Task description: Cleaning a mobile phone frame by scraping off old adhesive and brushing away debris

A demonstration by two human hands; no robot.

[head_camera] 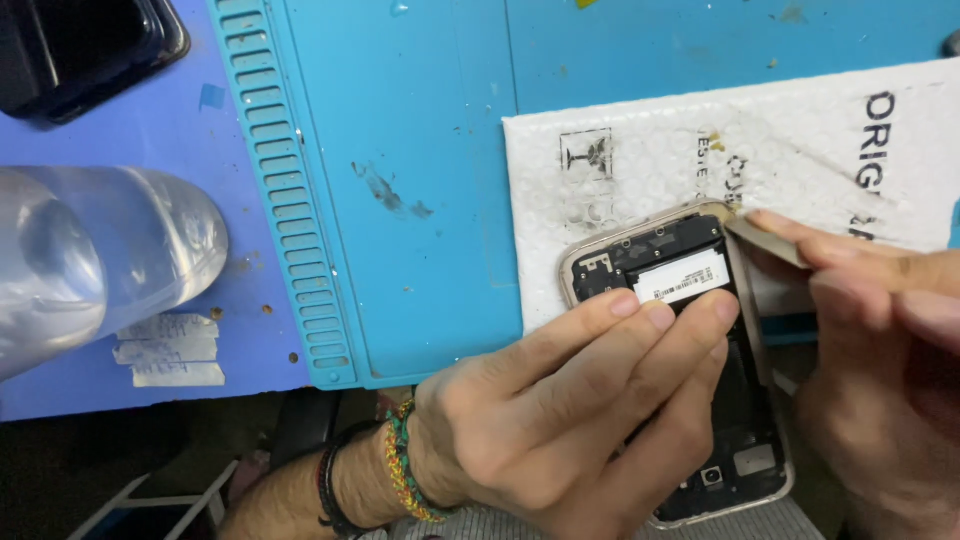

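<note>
Plenty of open room on the blue mat (420, 130) out toward 10 and 11 o'clock, ribbed edge running down its left side, and a clear plastic bottle (100, 260) lying way off at 9. The opened phone (690, 350) sits back-side up, its top end resting on the white bubble mailer (700, 140), bottom end hanging past the bench edge at 5 o'clock. My left hand (560, 420) is clamped over the middle of it, fingertips pressing the battery. My right hand (890, 340) pinches a thin pry pick (765, 242) wedged at the frame's 1 o'clock corner
</note>
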